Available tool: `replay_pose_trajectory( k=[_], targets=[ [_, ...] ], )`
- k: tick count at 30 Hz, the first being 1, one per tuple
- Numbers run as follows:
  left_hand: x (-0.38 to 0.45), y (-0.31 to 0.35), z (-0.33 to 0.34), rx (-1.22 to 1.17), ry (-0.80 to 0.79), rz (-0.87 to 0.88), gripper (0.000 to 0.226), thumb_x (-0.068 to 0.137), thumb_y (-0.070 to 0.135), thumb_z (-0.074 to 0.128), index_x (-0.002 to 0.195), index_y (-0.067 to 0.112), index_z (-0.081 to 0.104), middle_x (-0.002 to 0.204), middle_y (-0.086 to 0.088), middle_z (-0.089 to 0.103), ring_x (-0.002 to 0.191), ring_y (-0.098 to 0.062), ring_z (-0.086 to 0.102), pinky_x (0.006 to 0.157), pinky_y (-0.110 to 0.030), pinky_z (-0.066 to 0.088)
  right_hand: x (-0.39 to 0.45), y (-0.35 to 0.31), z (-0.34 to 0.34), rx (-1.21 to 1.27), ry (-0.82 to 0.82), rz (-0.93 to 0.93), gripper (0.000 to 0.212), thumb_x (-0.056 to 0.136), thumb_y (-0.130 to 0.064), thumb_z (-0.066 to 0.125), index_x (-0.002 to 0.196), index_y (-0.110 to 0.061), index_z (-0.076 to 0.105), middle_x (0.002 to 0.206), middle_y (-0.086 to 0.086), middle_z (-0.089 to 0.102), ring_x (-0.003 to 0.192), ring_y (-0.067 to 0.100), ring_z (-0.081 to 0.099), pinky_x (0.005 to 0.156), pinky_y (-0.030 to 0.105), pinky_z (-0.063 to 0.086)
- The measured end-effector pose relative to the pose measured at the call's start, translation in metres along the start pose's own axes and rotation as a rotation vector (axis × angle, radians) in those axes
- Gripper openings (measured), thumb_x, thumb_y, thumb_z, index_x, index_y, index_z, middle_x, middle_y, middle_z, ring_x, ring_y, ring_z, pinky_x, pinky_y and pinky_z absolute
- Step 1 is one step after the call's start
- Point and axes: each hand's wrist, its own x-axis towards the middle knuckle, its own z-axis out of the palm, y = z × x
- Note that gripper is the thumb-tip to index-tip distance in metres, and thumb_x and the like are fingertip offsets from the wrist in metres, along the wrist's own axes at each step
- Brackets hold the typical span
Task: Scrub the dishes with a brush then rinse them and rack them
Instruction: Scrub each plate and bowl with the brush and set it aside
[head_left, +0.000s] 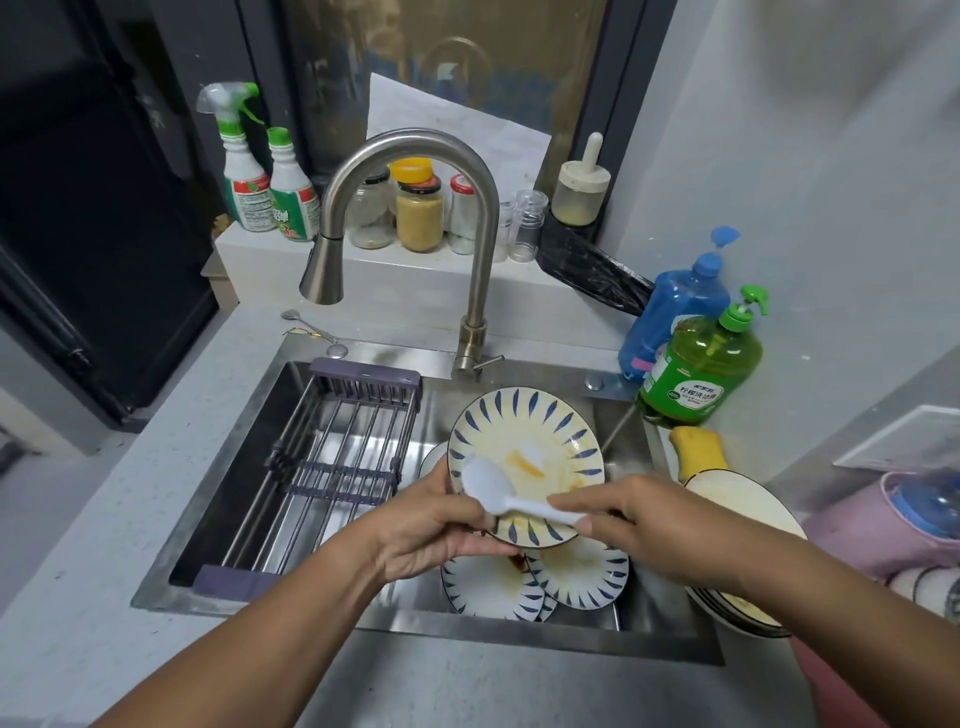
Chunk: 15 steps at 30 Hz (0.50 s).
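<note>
Tilting the stained plate (524, 457) over the sink (249, 426), the left hand (431, 530) grips its near rim; the right hand (654, 525) pinches a white brush (498, 493); wet fingers could slip, dropping it onto plates below.

Green soap bottle (698, 371) beside blue bottle (670, 317); jars (420, 213) behind.

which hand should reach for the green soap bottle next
Right. The green soap bottle stands at the sink's right rim, on the side of the right hand. The left hand grips the stained plate.
</note>
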Motion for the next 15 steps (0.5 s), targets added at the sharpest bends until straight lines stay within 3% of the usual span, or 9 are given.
replay_pose_trajectory(
  k=[5,11,15],
  targets=[
    [-0.003,-0.001,-0.002,0.028,-0.048,0.029,0.081,0.083,-0.034,0.045,0.141,0.024,0.05,0.142,-0.027,0.056,0.115,-0.055,0.063,0.088,-0.067,0.054,-0.013,0.006,-0.015,-0.167,-0.07,0.022,0.037,0.102,-0.051,0.051,0.131,-0.072,0.045,0.108,-0.017,0.069,0.091,0.009,0.062,0.083,0.036,0.054],
    [0.0,0.004,0.001,0.058,-0.006,0.013,0.081,0.087,-0.031,0.034,0.143,0.027,0.045,0.145,-0.027,0.049,0.113,-0.056,0.064,0.083,-0.066,0.057,-0.007,0.01,-0.019,-0.453,0.185,0.063,0.037,0.107,-0.05,0.034,0.144,-0.057,0.038,0.101,-0.006,0.053,0.092,0.019,0.059,0.075,0.038,0.05],
    [-0.001,0.005,-0.005,0.012,0.025,0.046,0.083,0.086,-0.031,0.034,0.143,0.029,0.045,0.147,-0.026,0.046,0.112,-0.059,0.063,0.075,-0.061,0.062,-0.018,0.02,-0.015,-0.403,0.084,0.107,0.04,0.106,-0.05,0.037,0.143,-0.063,0.037,0.106,-0.008,0.057,0.094,0.015,0.059,0.076,0.034,0.05]
  ],
)
